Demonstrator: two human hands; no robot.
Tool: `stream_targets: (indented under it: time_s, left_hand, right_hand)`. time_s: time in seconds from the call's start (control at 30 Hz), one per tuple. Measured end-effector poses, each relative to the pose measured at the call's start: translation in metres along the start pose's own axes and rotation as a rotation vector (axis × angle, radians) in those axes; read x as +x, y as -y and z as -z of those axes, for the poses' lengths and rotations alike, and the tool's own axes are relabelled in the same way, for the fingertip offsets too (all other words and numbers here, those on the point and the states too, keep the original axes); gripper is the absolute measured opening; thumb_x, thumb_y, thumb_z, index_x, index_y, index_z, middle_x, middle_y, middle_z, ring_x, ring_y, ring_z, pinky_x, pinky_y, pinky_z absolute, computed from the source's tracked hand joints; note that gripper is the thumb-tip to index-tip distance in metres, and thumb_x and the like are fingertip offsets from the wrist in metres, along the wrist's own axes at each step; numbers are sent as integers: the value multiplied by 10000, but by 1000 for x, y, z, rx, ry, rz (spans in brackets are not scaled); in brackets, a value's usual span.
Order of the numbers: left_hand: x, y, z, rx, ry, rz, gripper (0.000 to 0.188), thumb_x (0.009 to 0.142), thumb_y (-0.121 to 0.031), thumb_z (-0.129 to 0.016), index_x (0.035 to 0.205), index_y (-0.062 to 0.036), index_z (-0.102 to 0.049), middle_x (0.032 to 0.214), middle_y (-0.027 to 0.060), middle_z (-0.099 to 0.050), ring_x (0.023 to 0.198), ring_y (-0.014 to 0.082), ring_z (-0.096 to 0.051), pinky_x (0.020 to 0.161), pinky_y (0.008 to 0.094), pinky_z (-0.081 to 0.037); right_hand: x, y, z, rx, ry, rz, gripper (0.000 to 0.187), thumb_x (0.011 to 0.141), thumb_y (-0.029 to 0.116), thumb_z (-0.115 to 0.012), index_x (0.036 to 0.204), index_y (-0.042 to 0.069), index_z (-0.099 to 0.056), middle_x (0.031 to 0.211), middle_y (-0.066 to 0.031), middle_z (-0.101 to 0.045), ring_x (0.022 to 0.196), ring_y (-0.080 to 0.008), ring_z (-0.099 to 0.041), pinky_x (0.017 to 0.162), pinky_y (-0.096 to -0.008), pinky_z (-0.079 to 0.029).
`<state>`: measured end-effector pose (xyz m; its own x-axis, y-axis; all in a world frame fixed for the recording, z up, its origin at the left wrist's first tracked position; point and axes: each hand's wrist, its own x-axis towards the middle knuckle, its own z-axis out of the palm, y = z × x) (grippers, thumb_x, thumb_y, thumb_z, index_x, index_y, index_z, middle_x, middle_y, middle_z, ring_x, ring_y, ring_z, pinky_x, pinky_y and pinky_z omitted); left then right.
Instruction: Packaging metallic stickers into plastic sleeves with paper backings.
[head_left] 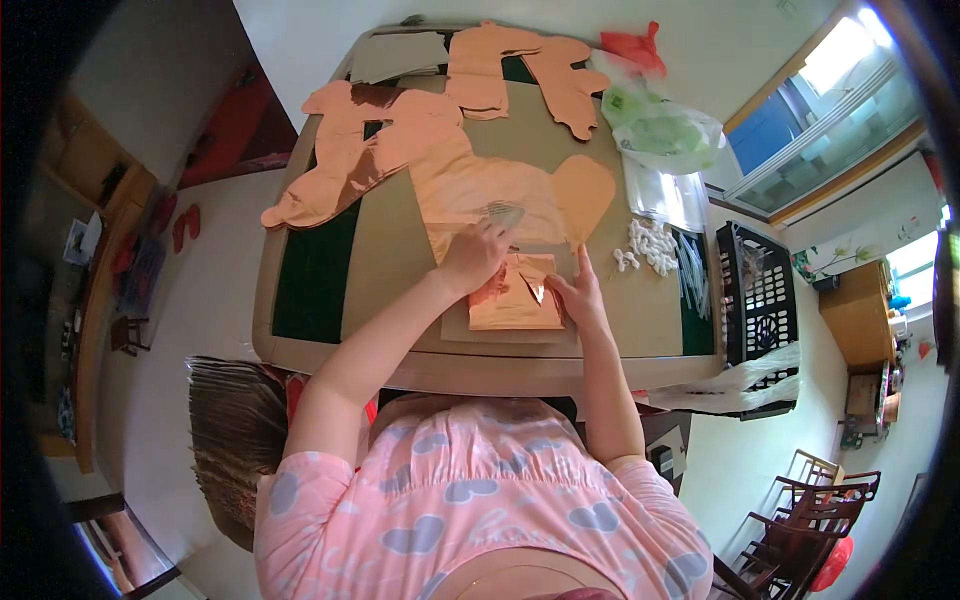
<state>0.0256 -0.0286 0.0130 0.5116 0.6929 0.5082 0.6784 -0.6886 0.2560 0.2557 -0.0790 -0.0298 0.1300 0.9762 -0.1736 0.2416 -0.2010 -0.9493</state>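
Note:
A large, flat rose-gold foil balloon (480,185) lies spread before me, with a rounded lobe at its right. My left hand (478,257) is on its lower part, fingers bent and pressed together; a greyish patch at the fingertips may be a held thing or a reflection, I cannot tell. Below lies a smaller, creased rectangle of rose-gold foil (515,312) on a pale flat sheet (455,327). My right hand (583,297) is at its right edge, thumb against the foil and index finger stretched up toward the lobe; its other fingers are mostly hidden.
More foil balloons (480,75) lie at the far side and far left (335,165), near grey sheets (398,58). To the right are plastic bags (660,125), small white pieces (652,245) and thin clear sticks (692,270). A black crate (757,295) stands beyond the table's right edge.

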Motion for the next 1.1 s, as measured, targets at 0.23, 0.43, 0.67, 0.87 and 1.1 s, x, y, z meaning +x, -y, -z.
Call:
stream_targets:
  time_s: [0.23, 0.43, 0.67, 0.87, 1.1]
  left_hand:
    - [0, 8, 4, -80, 17, 98, 95, 839, -130, -593, 907, -65, -595, 868, 100, -623, 885, 290, -618, 747, 417, -512]
    - [-2, 10, -3, -205, 62, 84, 101, 845, -143, -608, 905, -62, -605, 872, 114, -631, 880, 311, -619, 743, 421, -512]
    - [-2, 17, 4, -262, 124, 193, 99, 851, -133, -600, 903, -49, -598, 840, 132, -621, 836, 313, -626, 716, 411, -513]
    - [-4, 0, 13, -228, 102, 76, 91, 834, -131, -615, 881, -54, -607, 882, 107, -620, 905, 285, -608, 743, 390, -516]
    - [-24, -8, -5, -20, -73, -11, 103, 804, -136, -615, 892, -83, -611, 1059, 78, -590, 1037, 287, -549, 823, 406, -492]
  right_hand:
    - [-10, 37, 1, 251, 118, -40, 892, 825, -19, -684, 1513, 7, -117, 1296, -136, -504, 927, -161, -620, 721, -259, -521]
    - [-11, 39, 4, 181, 118, -83, 875, 837, -48, -663, 1509, -6, -105, 1295, -143, -488, 966, -153, -607, 737, -259, -526]
    - [-18, 54, 4, 140, 140, -81, 878, 839, -42, -669, 1506, -20, -99, 1309, -148, -480, 948, -140, -603, 748, -256, -526]
    - [-13, 50, 4, 220, 161, -92, 885, 844, -34, -665, 1510, -6, -83, 1332, -195, -474, 899, -145, -628, 728, -257, -533]
    - [-9, 44, 1, -40, 20, -9, 844, 880, 74, -665, 1526, 55, -122, 821, -93, -663, 706, -107, -607, 605, -250, -485]
